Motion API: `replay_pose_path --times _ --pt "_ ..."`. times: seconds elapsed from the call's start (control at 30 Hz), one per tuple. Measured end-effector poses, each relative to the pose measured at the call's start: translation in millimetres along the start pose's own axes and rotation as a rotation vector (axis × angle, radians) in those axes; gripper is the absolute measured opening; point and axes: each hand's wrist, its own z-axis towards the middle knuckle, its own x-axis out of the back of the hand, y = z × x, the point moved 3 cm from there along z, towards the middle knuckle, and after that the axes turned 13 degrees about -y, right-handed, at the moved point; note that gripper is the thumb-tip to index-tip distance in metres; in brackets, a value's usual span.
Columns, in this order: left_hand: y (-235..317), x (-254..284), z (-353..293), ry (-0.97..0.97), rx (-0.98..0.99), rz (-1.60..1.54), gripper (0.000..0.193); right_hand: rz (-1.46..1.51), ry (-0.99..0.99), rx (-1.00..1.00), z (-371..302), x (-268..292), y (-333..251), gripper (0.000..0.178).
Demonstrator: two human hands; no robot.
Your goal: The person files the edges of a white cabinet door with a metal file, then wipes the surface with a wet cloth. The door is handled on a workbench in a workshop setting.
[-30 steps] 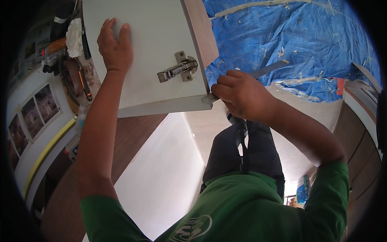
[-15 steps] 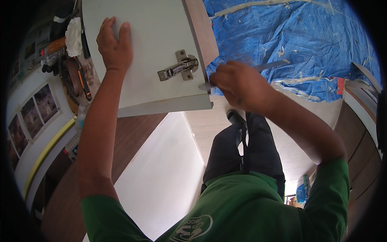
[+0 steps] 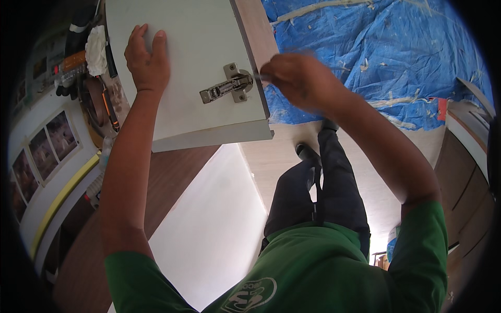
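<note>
My left hand (image 3: pixel 148 60) lies with fingers spread on a pale grey cabinet panel (image 3: pixel 177 112), over its left part. A metal cabinet hinge (image 3: pixel 228 86) is fixed near the panel's right edge, its arm pointing left. My right hand (image 3: pixel 302 81) is closed around a thin flat metal tool (image 3: pixel 259 77), just right of the hinge at that edge. Only a short grey end of the tool shows past the fingers. Motion blurs it, so I cannot tell its exact kind or whether it touches the panel.
Beyond the panel's right edge a wrinkled blue tarp (image 3: pixel 396 47) covers the floor. Gloves, an orange-handled tool (image 3: pixel 71 60), a tape roll (image 3: pixel 94 101) and a crumpled white cloth (image 3: pixel 96 50) crowd the left. A brown wood surface (image 3: pixel 180 167) lies below the panel.
My right hand has moved up and slightly left along the panel's edge, from its lower corner to beside the hinge, with the metal tool. My left hand stays on the panel.
</note>
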Motion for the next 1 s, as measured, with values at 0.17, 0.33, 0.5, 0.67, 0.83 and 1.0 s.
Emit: replay_pose_path --times 0.17,0.33,0.5,0.67,0.83,1.0 --pt "-7 1 0 -0.010 -0.013 0.032 0.056 -0.112 -0.314 0.020 -55 -15 -33 0.023" --pt "2 2 -1 -0.038 0.054 -0.004 0.055 0.000 -0.249 -0.047 -48 1 -37 0.015" --pt "3 3 -2 -0.028 0.052 -0.020 0.057 0.200 -0.204 -0.186 -43 1 -30 0.013" --pt "4 2 -3 -0.041 0.055 -0.008 0.056 0.227 -0.133 -0.073 -38 -2 -30 0.020" --pt "6 4 -2 -0.035 0.047 -0.002 0.055 0.233 -0.217 -0.037 -23 2 -15 0.028" --pt "8 6 -2 -0.030 0.025 0.009 0.056 0.208 -0.095 0.026 7 9 -1 0.033"
